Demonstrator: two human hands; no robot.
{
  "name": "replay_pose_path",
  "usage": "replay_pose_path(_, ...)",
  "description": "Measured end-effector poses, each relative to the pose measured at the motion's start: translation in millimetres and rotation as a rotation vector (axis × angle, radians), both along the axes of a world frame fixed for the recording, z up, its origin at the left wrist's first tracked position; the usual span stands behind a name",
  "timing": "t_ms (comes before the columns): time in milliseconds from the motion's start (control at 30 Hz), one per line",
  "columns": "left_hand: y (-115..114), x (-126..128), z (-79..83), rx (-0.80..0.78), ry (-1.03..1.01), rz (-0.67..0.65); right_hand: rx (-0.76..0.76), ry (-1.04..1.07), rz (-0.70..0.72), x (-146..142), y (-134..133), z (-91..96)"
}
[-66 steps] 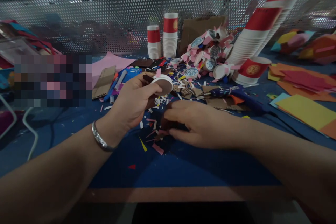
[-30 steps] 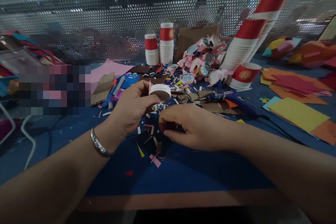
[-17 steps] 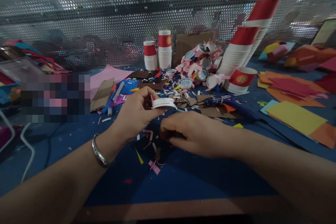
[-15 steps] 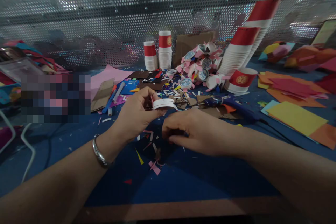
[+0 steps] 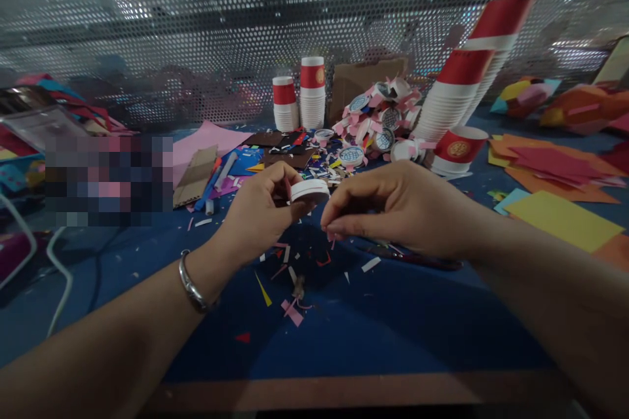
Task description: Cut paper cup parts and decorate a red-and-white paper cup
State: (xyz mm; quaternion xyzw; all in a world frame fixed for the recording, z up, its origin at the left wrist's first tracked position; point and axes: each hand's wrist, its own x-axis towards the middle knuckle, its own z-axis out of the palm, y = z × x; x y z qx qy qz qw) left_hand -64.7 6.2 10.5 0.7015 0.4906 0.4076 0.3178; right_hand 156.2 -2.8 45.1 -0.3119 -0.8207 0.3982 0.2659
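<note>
My left hand (image 5: 263, 206) pinches a shallow white paper ring (image 5: 310, 190), like the cut-off base of a paper cup, between thumb and fingers above the table. Just right of it, my right hand (image 5: 393, 209) has thumb and fingertips pressed together on a small pink paper piece (image 5: 331, 239). The two hands are close but apart. Below them lie paper scraps, among them a pink scrap (image 5: 292, 312) and a yellow sliver (image 5: 263, 289). A thin dark tool (image 5: 417, 260) lies partly hidden under my right hand.
A heap of similar white rings with pink tabs (image 5: 383, 119) sits behind my hands. Stacked red-and-white paper cups (image 5: 455, 88) lean at the right; two shorter stacks (image 5: 312, 95) stand left of the heap. Coloured paper sheets (image 5: 565, 217) lie right, markers (image 5: 216, 177) left.
My right hand has risen and turned, its fingertips now beside the ring with the pink piece. It now covers the blue glue gun. My left hand keeps hold of the ring, slightly tilted.
</note>
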Motion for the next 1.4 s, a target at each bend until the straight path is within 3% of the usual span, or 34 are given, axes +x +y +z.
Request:
replay_pose_path(300, -6, 7, 10.3, 0.048, 0.036, -0.013, -0.158, 0.150, -0.136, 2, 5, 0.2)
replay_pose_path(567, -7, 7, 1.7, 0.069, 0.058, -0.080, -0.129, 0.234, -0.233, 5, 9, -1.5)
replay_pose_path(833, -7, 5, 4.0, 0.015, 0.045, -0.093, -0.131, 0.242, -0.253, 8, 13, -2.2)
replay_pose_path(1167, -14, 6, 4.6, -0.033, -0.022, -0.305, -0.170, 0.276, -0.282, 8, 16, -4.0)
replay_pose_path(1400, -18, 6, 7.0, -0.034, -0.073, -0.406, -0.113, 0.282, -0.198, 7, 17, -7.4)
